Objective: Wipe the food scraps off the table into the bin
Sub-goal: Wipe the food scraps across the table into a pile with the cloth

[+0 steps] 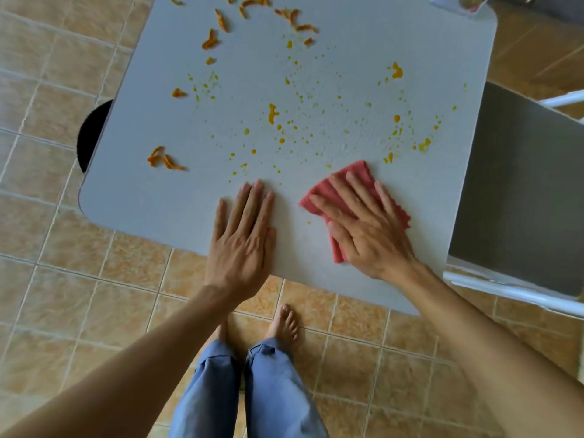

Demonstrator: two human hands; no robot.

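Orange peel strips (166, 161) and several yellow-orange drops (273, 113) are scattered over the pale grey table (151, 197). More peel pieces (221, 22) lie along the far part of the table. My right hand (363, 229) presses flat on a folded red cloth (354, 175) near the table's front edge. My left hand (243, 238) lies flat on the bare tabletop beside it, fingers together and empty. A black round bin (93, 134) shows partly from under the table's left edge.
A grey chair seat with a white frame (518, 197) stands against the table's right side. A white packet (458, 3) sits at the far right corner. My bare feet (284, 324) are on the tan tiled floor.
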